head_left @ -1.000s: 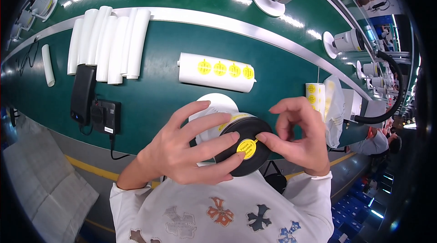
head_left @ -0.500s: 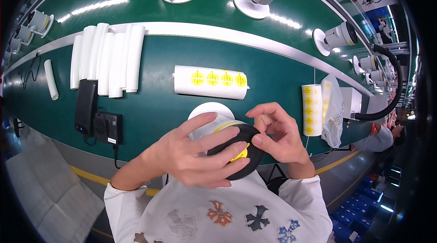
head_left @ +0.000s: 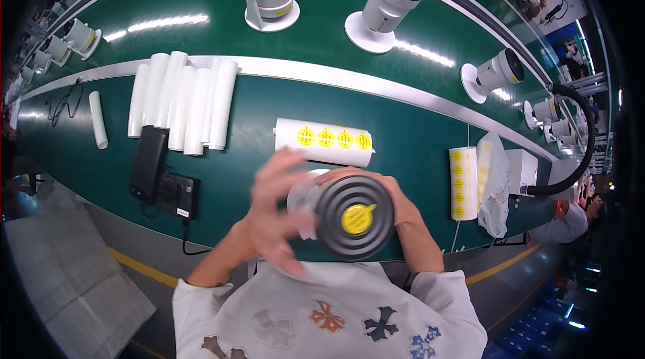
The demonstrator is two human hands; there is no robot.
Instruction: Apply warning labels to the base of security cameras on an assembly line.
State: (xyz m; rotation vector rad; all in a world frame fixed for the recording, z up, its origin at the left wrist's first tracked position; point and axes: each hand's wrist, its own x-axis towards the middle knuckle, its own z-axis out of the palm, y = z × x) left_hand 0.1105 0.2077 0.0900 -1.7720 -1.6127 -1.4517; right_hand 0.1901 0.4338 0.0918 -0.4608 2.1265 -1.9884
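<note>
Here's the big one first: a long, dark-green workbench [head_left: 416, 157] with a pale raised strip along its far side. Lying at its left, a bundle of glossy white tubes [head_left: 157, 90], packed side by side. And front and centre, at the bench's near edge, there it is, a white cylindrical device with a ringed black end face [head_left: 356, 187], tipped so that the black face looks up at the person; whether its base rests on the bench, I can't tell from here.

Now the hands! The right hand [head_left: 400, 203] is curled round the device's far right side, fingers bent over behind the black rim, a proper hold. The left hand [head_left: 277, 208] is a blur, fingers loosely spread, nothing visible in its grasp, just beside the white body; touching or not, I can't call it.

Beyond them lies a white roll bearing yellow round labels [head_left: 324, 147]. And smallest of all, one round yellow sticker with a little tab [head_left: 357, 219], sitting on the black face.
</note>
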